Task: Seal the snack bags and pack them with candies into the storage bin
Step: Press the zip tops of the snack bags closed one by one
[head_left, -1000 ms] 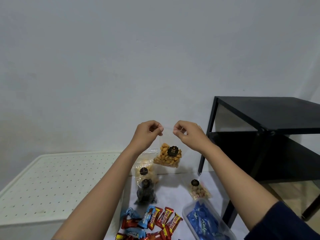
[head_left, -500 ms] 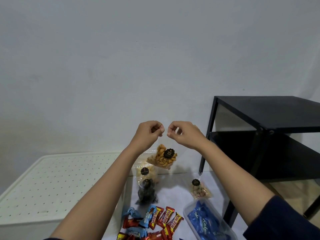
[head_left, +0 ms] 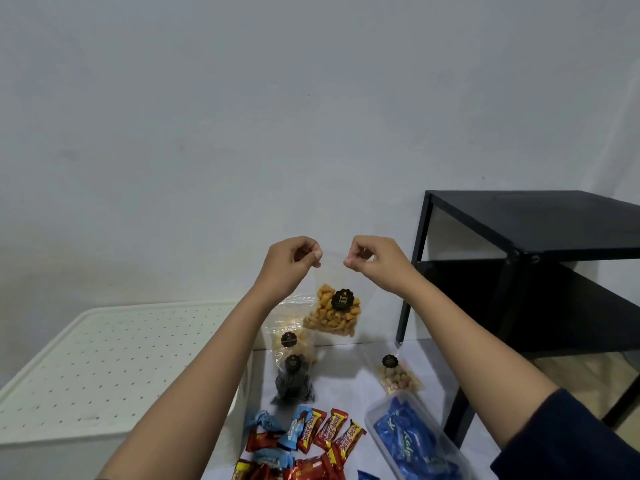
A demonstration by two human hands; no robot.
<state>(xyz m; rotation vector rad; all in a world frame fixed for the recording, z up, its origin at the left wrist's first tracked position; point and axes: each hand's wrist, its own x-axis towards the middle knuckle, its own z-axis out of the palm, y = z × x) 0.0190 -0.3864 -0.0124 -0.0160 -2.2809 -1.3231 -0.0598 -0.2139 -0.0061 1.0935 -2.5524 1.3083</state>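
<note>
- The left hand [head_left: 291, 261] and right hand [head_left: 374, 261] each pinch a top corner of the Pang Pang snack bag [head_left: 334, 311], with its mouth stretched between them.
- It hangs straight below the grip. The film looks thin, slippery and light, and the crackers brittle (best held by the empty top strip).
- Four snack bags in all: this one, plus three lying lower down — the pale-crisp bag [head_left: 291, 336], dark-snack bag [head_left: 292, 379] and nut bag [head_left: 398, 375].
- Lower still are one tub of blue candies [head_left: 415, 441] and Beng-Beng bars [head_left: 329, 434] — cut off by the frame, so uncounted.
</note>
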